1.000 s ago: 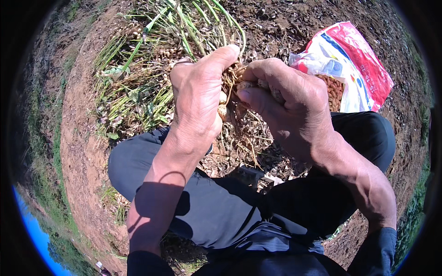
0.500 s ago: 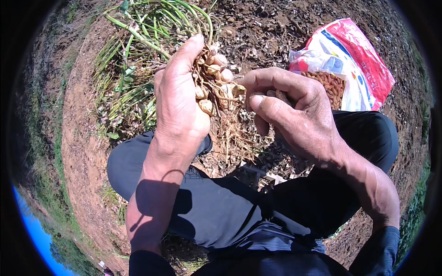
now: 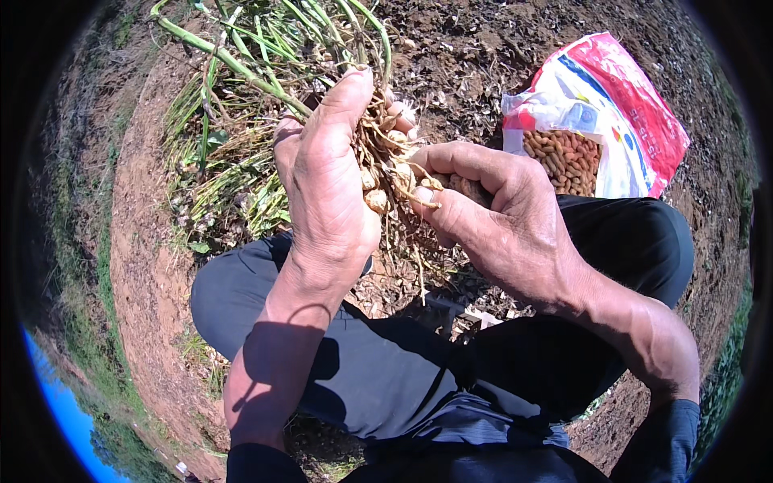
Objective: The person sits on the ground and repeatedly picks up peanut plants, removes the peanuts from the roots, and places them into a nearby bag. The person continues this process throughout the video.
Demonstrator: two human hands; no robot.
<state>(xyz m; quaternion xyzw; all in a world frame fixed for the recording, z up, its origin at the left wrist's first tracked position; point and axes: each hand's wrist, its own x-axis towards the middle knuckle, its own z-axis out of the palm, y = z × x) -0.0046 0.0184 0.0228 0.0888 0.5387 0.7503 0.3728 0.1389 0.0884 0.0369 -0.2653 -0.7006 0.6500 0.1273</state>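
Note:
My left hand is wrapped round a peanut plant, its green stems leaning away at the top and its roots hanging down with pale pods among them. Against the right side of that root cluster, my right hand pinches a peanut pod between thumb and forefinger. Several loose peanuts show in the curl of its other fingers. Part of the root mass is hidden behind my left palm.
A red, white and blue plastic sack lies at the far right, with many peanuts in its mouth. Pulled plants are heaped at the left. My crossed legs rest on soil strewn with dry leaves.
My right hand has moved in to the roots and closed its thumb and forefinger on a pod. The plant and my left hand have shifted slightly to the right.

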